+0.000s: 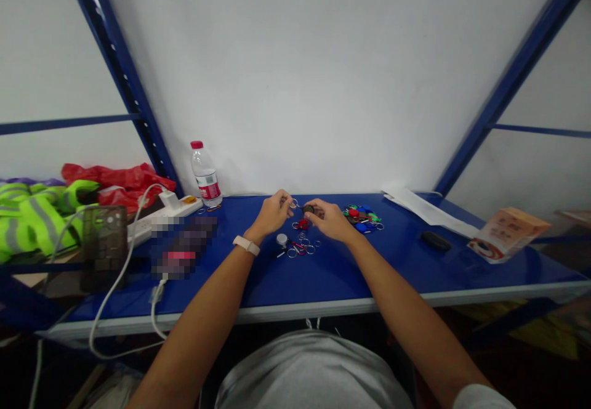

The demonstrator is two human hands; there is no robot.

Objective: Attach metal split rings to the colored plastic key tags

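My left hand [274, 214] is raised above the blue shelf top [323, 279], pinching a small metal split ring [293, 203] between finger and thumb. My right hand [330, 220] faces it and pinches a dark key tag [308, 209], close to the ring. I cannot tell whether the ring and tag are joined. Below my hands lie loose metal rings and a few tags [295, 246], with a red tag [303, 224] near my fingers. To the right of my right hand sits a heap of coloured key tags [362, 218].
A water bottle [205, 175] and a power strip [166, 221] with white cables stand at the left, near hi-vis vests [32, 218] and a red plastic bag [120, 181]. A blurred patch [182, 246] covers one object. Right: papers [429, 212], a black case [436, 241], a cardboard box [508, 233].
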